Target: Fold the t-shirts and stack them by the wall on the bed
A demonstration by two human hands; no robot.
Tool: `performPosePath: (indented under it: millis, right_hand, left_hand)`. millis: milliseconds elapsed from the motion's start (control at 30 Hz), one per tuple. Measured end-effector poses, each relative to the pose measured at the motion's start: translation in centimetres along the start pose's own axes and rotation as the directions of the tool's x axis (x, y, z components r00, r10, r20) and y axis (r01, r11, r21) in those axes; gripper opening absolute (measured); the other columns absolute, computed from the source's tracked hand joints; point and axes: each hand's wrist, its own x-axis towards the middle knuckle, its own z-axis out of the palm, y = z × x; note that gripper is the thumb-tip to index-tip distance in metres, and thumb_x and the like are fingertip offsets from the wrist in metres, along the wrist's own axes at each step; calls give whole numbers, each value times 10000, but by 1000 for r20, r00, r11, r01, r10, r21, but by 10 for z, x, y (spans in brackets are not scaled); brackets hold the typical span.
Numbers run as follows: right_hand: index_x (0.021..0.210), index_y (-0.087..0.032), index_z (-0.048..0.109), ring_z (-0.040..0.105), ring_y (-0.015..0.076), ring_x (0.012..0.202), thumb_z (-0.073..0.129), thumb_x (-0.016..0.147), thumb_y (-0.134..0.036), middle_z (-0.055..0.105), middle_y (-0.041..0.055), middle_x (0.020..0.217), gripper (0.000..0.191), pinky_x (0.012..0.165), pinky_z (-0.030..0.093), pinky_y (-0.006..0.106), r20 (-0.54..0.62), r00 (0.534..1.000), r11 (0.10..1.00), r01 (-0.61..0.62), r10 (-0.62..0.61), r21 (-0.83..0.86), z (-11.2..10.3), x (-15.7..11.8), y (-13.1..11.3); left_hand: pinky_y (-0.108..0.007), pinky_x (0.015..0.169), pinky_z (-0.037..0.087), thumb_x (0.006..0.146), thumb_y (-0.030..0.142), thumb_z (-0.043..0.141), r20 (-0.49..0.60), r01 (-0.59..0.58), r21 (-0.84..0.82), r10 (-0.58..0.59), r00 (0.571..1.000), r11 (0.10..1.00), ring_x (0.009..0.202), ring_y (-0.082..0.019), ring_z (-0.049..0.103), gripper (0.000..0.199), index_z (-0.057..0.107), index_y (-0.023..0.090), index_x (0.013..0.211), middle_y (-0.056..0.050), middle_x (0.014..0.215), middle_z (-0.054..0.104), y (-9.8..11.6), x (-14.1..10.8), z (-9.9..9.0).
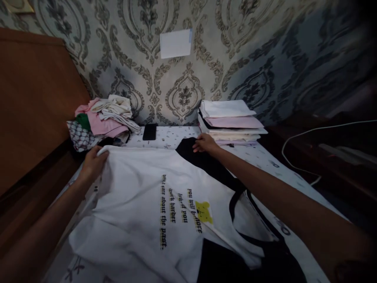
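Note:
A white T-shirt (pixel 132 188) with black sleeves, black neckband, dark lettering and a yellow bear print lies spread across a patterned sheet, its neck toward the right. My left hand (pixel 93 163) is closed on the shirt's far left corner, at the hem. Over the far black sleeve (pixel 188 151), my right hand (pixel 204 143) pinches the fabric near the sleeve's edge. The near side of the shirt is wrinkled, and its other sleeve lies at the bottom right.
A loose clothes heap (pixel 108 118) sits at the back left, beside a black phone (pixel 149 132). Folded clothes (pixel 229 118) are stacked at the back right. A brown wooden panel (pixel 38 102) stands at the left, a patterned wall behind. A white cable (pixel 324 127) runs at the right.

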Motion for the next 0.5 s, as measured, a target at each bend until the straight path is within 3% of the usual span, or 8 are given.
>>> performPosePath:
  millis: [67, 133, 233, 300, 367, 433, 500]
  right_hand:
    - [1161, -210, 420, 724, 168, 723, 505, 954, -284, 730, 72, 906, 236, 625, 555, 262, -120, 992, 993, 59, -46, 104, -1, -14, -1]
    - [1183, -243, 370, 726, 177, 850, 413, 978, -322, 708, 76, 1018, 224, 712, 568, 285, -293, 948, 959, 193, -128, 206, -7, -26, -5]
    - [1160, -247, 387, 691, 206, 963, 373, 969, -344, 666, 91, 1071, 215, 808, 550, 322, -560, 781, 873, 448, -276, 194, -16, -35, -15]
    - [1160, -230, 414, 659, 220, 995, 371, 964, -341, 638, 110, 1102, 229, 849, 525, 333, -625, 701, 866, 493, -343, 78, -17, -31, -22]
    - [1187, -206, 425, 633, 227, 1024, 338, 971, -307, 622, 124, 1129, 254, 889, 498, 336, -608, 709, 901, 434, -357, -23, -11, -22, -27]
    - [1241, -186, 423, 608, 244, 1085, 300, 978, -258, 617, 137, 1168, 299, 944, 466, 351, -525, 784, 940, 322, -331, -112, 3, -8, -27]
    - [1303, -164, 418, 579, 278, 1156, 300, 970, -207, 605, 163, 1240, 356, 990, 438, 392, -397, 875, 954, 203, -277, -219, 21, 6, -21]
  left_hand:
    - [-222, 484, 296, 761, 374, 539, -121, -64, -18, 61, 991, 998, 546, -120, 369, 198, 445, 224, 849, 65, 627, 384, 12, -3, -11]
    - [-228, 523, 327, 791, 333, 539, -247, -156, 64, 167, 954, 986, 590, -129, 394, 160, 444, 222, 856, 55, 668, 400, 23, -1, -21]
    - [-265, 653, 423, 842, 285, 514, -365, -214, 295, 317, 876, 931, 685, -167, 504, 137, 483, 211, 953, 20, 784, 509, 37, 10, -32]
    - [-302, 744, 459, 873, 270, 484, -370, -200, 417, 367, 854, 886, 775, -207, 573, 213, 500, 187, 1069, -28, 892, 582, 41, 22, -33]
    - [-332, 777, 472, 914, 282, 434, -322, -156, 526, 365, 873, 836, 841, -249, 614, 296, 484, 147, 1172, -85, 961, 626, 38, 35, -27]
    - [-356, 766, 477, 944, 318, 390, -221, -107, 662, 330, 918, 741, 865, -289, 641, 361, 466, 115, 1233, -134, 982, 655, 29, 47, -16]
    - [-372, 741, 478, 974, 368, 333, -39, -161, 795, 314, 949, 585, 856, -313, 662, 403, 464, 117, 1260, -167, 1027, 671, 15, 53, -2]
